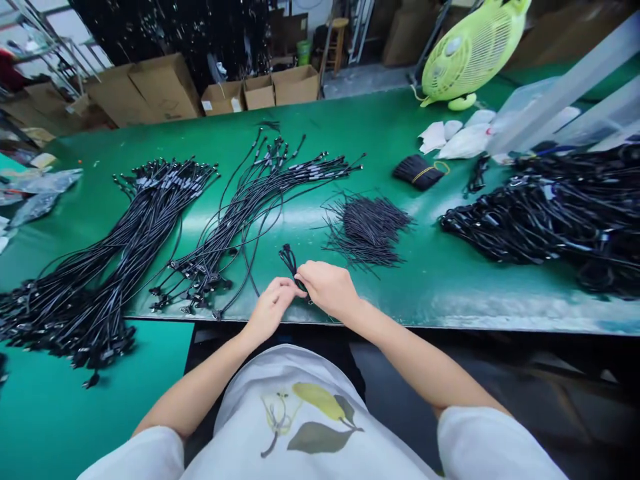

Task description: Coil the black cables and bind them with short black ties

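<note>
A black cable (289, 259), folded into a small bundle, is held between my two hands at the table's front edge. My left hand (278, 301) pinches it from the left, its fingers closed. From the right, my right hand (327, 285) is closed around the same bundle and hides its middle. Just beyond my right hand lies a loose pile of short black twist ties (373, 227). Left of my hands several black cables with connectors (250, 200) lie spread out. Whether a tie is around the held cable cannot be made out.
A large heap of straight cables (145, 220) lies at the left. Coiled cables (540, 213) are piled at the right. A banded bundle of ties (419, 172) sits behind the loose pile. A green fan (473, 53) and cardboard boxes (165, 90) stand at the back.
</note>
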Demonstrator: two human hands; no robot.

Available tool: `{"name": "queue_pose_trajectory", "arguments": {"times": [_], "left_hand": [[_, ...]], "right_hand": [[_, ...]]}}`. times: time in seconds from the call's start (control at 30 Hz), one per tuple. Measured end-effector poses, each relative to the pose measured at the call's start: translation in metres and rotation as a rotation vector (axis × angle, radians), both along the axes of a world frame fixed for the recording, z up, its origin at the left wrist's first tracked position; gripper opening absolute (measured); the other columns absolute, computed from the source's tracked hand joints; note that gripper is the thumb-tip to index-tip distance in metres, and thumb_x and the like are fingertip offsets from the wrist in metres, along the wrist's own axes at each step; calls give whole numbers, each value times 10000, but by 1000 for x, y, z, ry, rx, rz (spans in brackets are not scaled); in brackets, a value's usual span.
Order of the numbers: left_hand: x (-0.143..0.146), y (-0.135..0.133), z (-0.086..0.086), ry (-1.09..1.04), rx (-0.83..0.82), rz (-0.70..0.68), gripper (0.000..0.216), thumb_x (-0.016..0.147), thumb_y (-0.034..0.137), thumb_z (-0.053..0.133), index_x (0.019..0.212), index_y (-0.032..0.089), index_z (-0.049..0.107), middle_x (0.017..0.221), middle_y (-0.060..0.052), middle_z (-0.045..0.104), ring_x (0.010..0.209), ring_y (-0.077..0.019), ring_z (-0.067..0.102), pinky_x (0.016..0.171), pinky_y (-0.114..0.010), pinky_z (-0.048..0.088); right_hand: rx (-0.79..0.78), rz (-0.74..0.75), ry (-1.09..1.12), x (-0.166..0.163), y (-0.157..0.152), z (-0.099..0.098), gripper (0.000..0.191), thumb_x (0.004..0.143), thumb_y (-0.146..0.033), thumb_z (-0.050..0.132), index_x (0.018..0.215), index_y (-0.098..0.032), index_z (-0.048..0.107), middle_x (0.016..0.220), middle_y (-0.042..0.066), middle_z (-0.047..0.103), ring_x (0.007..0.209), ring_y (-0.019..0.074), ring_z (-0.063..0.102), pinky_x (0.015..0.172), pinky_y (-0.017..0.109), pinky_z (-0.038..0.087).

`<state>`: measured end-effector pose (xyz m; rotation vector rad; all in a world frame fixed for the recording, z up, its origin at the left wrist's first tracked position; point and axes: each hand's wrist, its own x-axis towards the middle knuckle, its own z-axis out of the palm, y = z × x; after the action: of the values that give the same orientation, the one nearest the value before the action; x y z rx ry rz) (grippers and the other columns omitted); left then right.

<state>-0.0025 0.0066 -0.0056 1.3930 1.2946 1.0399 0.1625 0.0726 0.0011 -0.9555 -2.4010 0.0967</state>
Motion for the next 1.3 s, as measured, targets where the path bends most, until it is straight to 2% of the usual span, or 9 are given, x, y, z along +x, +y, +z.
{"name": "queue_pose_trajectory", "arguments": {"times": [0.17,0.37,0.47,0.57,0.73,0.83,0.97,1.1,1.3], "left_hand": [[-3,5,-21,-259,-109,108,429,903,517,520,1171,203,637,1195,-85,645,1156,-220,566,1056,-370,392],[-3,4,-13,-91,80,104,332,904,375,562,1163,199,673,1276,-100,646,1217,-240,566,1080,-389,394],[-3,3,-9,119,190,25,261,895,336,579,1075,196,708,1165,-97,708,1117,-241,635,1012,-375,459],[-3,7,-3,257,220,2,221,893,314,584,1040,200,703,1051,-73,742,965,-214,687,903,-330,515],[-2,23,4,536,398,-42,197,919,303,550,1045,192,654,1003,-74,723,911,-200,661,833,-322,510],[3,32,-1,730,571,-162,156,930,262,505,976,179,629,899,-87,696,839,-218,632,782,-362,497],[11,40,-8,838,723,-280,151,925,170,467,1014,168,589,862,-87,673,817,-224,616,764,-374,494],[10,44,1,840,813,-206,483,899,241,575,1351,168,422,1283,-183,578,1213,-293,531,991,-455,442],[13,47,9,872,717,-223,638,906,329,575,1472,224,298,1403,-176,490,1348,-317,425,1086,-498,376]], "right_hand": [[-190,9,202,-14,-17,0,304,982,-280,392,762,-174,572,751,42,611,708,136,508,660,257,314],[-1416,215,634,-16,-5,-24,323,839,-475,540,704,-189,474,505,-82,297,428,67,208,433,206,217],[-1665,325,611,-7,-5,-30,410,813,-577,517,668,-202,440,470,-123,154,394,58,95,371,205,145],[-1505,286,515,9,-16,-22,469,899,-578,412,701,-169,528,482,-82,267,400,69,231,401,203,242],[-421,-78,235,37,-34,11,336,989,-366,399,937,-170,667,849,72,648,775,164,577,737,292,434],[-61,-133,92,40,-39,19,350,980,-372,437,1161,-132,617,1039,148,649,974,234,579,850,354,430],[-149,-65,-116,39,-31,3,340,996,-361,402,1105,-120,614,891,104,637,830,192,589,723,302,448],[-104,-177,-89,61,-21,-16,344,1006,-353,382,1097,-140,635,856,76,635,782,162,569,676,265,419],[12,-207,63,86,-23,-23,330,998,-281,426,1242,-151,606,850,58,634,786,147,546,714,248,421]]}}
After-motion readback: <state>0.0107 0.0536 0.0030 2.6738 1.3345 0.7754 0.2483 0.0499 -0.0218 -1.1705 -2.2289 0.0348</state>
